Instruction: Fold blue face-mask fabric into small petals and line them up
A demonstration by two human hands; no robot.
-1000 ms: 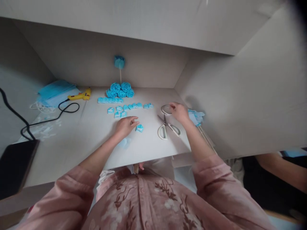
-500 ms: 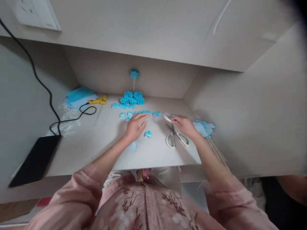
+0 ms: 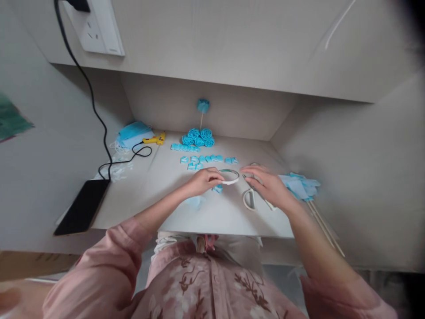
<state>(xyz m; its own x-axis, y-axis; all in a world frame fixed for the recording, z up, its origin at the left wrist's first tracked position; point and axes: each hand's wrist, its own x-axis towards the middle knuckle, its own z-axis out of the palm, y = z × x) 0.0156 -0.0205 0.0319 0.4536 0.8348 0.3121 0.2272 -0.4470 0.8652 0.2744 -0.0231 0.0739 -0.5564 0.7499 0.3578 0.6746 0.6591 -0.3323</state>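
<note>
My left hand (image 3: 202, 183) pinches the left edge of a thin white roll of tape (image 3: 233, 180), held above the desk. To its right my right hand (image 3: 270, 188) is open, thumb and fingers apart, close to the roll but not visibly gripping anything. Beneath the right hand lie white-handled scissors (image 3: 249, 200), partly covered by it. Just under the roll is one small folded blue piece (image 3: 217, 188). Several more folded blue pieces (image 3: 212, 158) lie in short rows beyond my hands.
Blue rosettes (image 3: 199, 137) are grouped at the back, with a stemmed blue flower (image 3: 203, 105) behind. At left are face masks (image 3: 134, 134), a yellow glue gun (image 3: 155, 139), its cord and a black phone-like slab (image 3: 83, 207). Sticks (image 3: 323, 223) and blue-white strips (image 3: 300, 186) lie right.
The roll of tape has passed from my right hand to my left and moved nearer. My right hand has opened and come down over the scissors. The head view has shifted left.
</note>
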